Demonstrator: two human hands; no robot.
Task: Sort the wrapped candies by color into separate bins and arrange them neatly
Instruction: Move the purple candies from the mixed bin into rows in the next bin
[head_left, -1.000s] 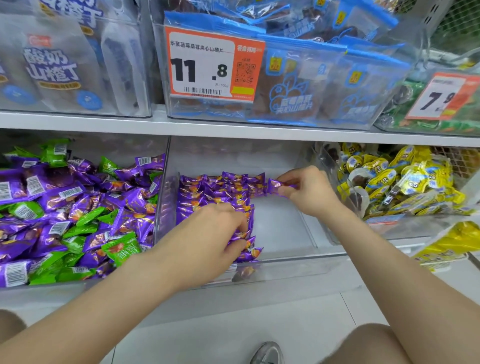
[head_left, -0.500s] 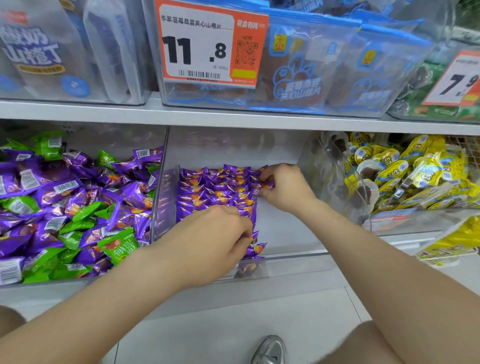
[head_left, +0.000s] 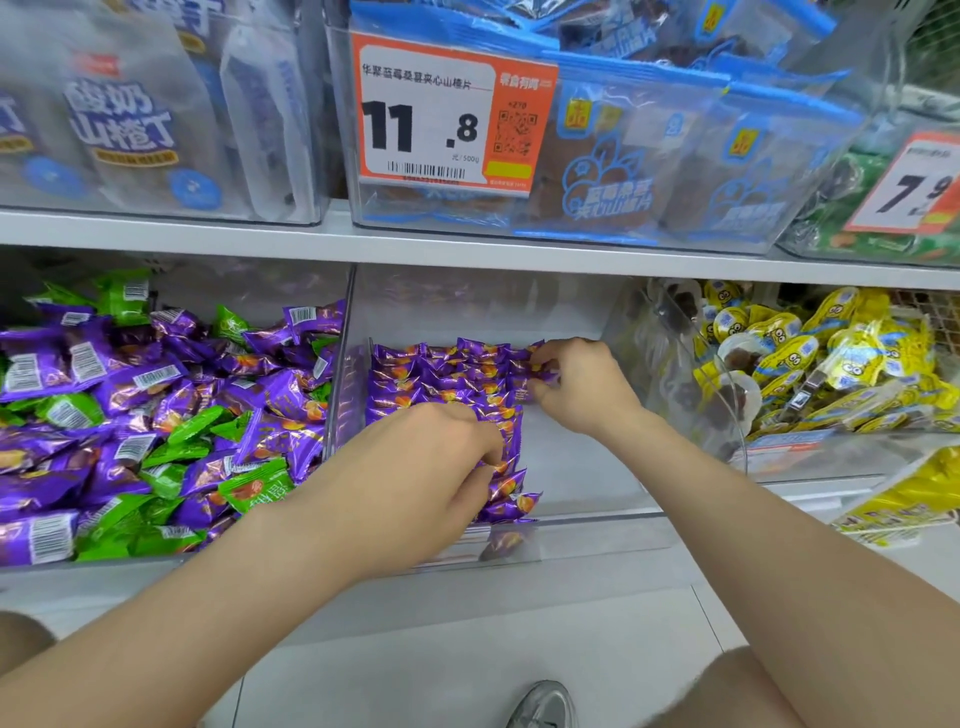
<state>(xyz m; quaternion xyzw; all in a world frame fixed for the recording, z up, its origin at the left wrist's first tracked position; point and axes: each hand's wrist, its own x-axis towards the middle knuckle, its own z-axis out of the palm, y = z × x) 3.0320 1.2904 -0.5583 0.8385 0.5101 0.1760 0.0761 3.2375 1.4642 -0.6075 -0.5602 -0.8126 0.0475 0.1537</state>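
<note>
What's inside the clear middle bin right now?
The clear plastic middle bin holds rows of purple wrapped candies. The left hand and right hand hide some candies.

Store shelving: a white shelf board (head_left: 467, 244) spans the view, carrying blue snack bags (head_left: 649, 156) and an orange-and-white price tag (head_left: 447, 111) reading 11.8. Below lies a pale tiled floor (head_left: 415, 675), evenly lit, with thin grout lines.

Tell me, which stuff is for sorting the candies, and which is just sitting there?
For the job: left hand and right hand, both pinching the neat purple candies; the middle bin; the mixed purple and green pile.
Just there: yellow snacks; blue bags; price tag; shoe.
</note>
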